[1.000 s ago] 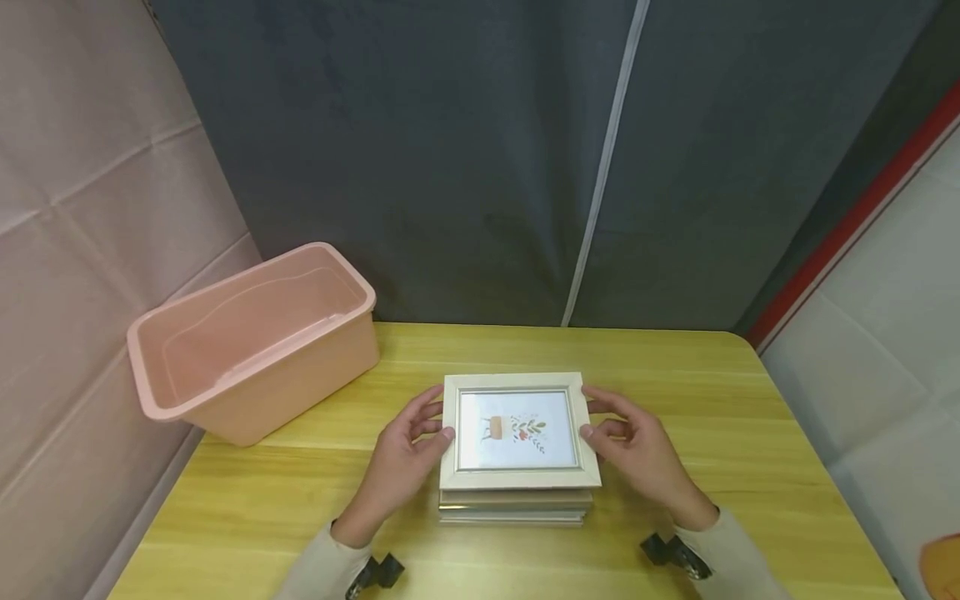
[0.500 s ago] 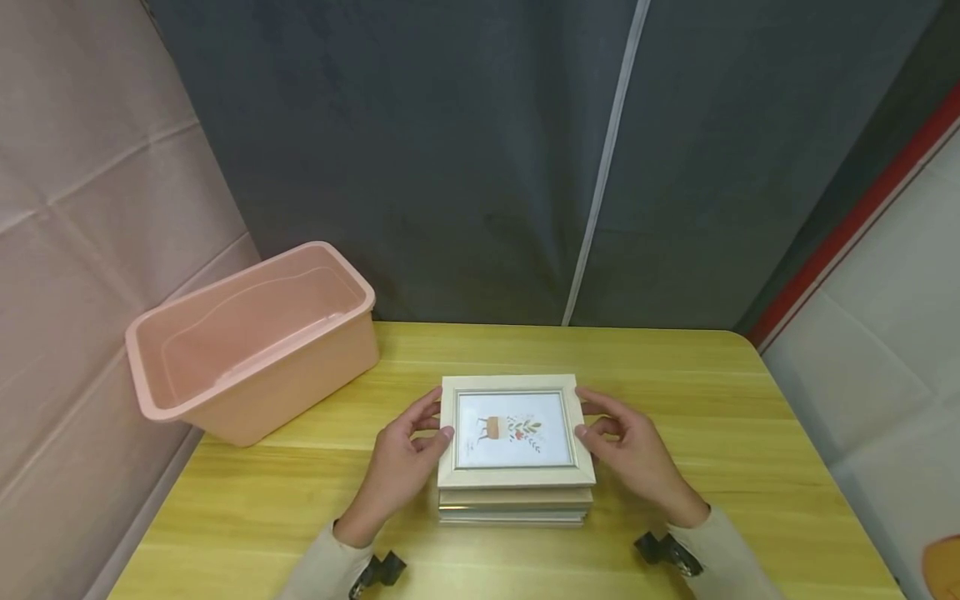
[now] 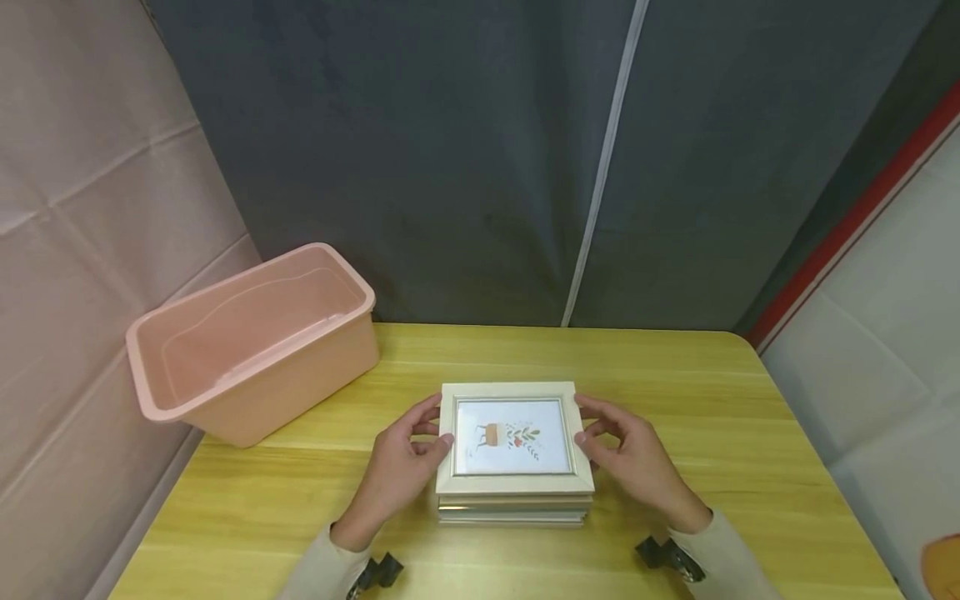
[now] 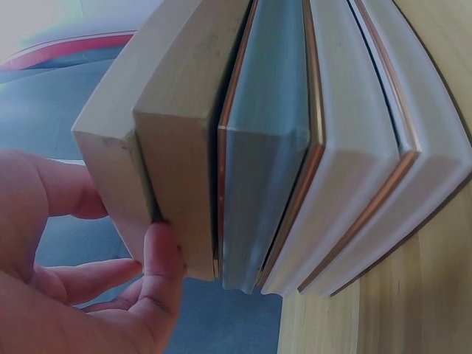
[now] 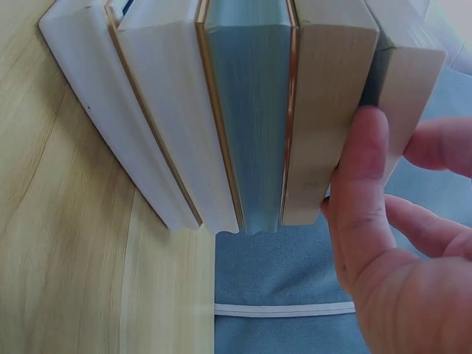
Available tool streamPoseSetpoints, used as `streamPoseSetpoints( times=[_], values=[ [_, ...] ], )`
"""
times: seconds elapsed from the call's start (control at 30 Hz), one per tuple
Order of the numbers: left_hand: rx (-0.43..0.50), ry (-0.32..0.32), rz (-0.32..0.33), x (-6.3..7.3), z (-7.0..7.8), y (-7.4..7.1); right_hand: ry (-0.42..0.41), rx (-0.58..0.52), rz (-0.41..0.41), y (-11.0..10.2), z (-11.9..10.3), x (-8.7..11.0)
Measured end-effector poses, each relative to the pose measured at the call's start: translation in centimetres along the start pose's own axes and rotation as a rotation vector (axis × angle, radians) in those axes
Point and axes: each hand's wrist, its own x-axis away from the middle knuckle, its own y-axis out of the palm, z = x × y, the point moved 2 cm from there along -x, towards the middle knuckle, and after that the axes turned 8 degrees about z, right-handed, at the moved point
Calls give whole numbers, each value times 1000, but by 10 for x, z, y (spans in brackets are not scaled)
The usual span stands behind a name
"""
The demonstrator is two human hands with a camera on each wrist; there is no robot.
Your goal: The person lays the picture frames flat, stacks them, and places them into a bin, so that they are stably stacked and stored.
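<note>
A cream picture frame (image 3: 516, 486) with a plant print lies flat on top of a stack of frames, its picture turned sideways. My left hand (image 3: 399, 468) pinches its left edge, thumb on the face and fingers along the side. On the opposite edge, my right hand (image 3: 628, 458) holds it the same way. Below it, the left wrist view shows a tan frame (image 4: 181, 158), a blue-grey frame (image 4: 265, 147) and white frames (image 4: 358, 155). In the right wrist view, a fingertip (image 5: 366, 136) sits at the narrow seam between the cream frame and the tan one.
The stack stands near the front of a yellow wood-grain table (image 3: 675, 400). At the back left stands a pink plastic bin (image 3: 292, 367) with nothing visible inside. A dark curtain (image 3: 450, 167) hangs behind the table, with pale walls at both sides.
Both hands have brought the cream frame slightly left and down toward me. It now lines up more closely with the stack, and less of the stack's front shows beneath it.
</note>
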Motion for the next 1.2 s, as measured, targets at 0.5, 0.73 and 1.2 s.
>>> streamPoseSetpoints(
  times=[0.5, 0.73, 1.2],
  values=[
    [-4, 10, -45, -4, -7, -1, 53, -13, -30, 1, 9, 0],
    [3, 22, -57, -6, -11, -2, 13, 50, -21, 0, 10, 1],
    [-18, 43, 16, -11, -8, -40, 23, 37, -32, 10, 16, 2]
  ],
)
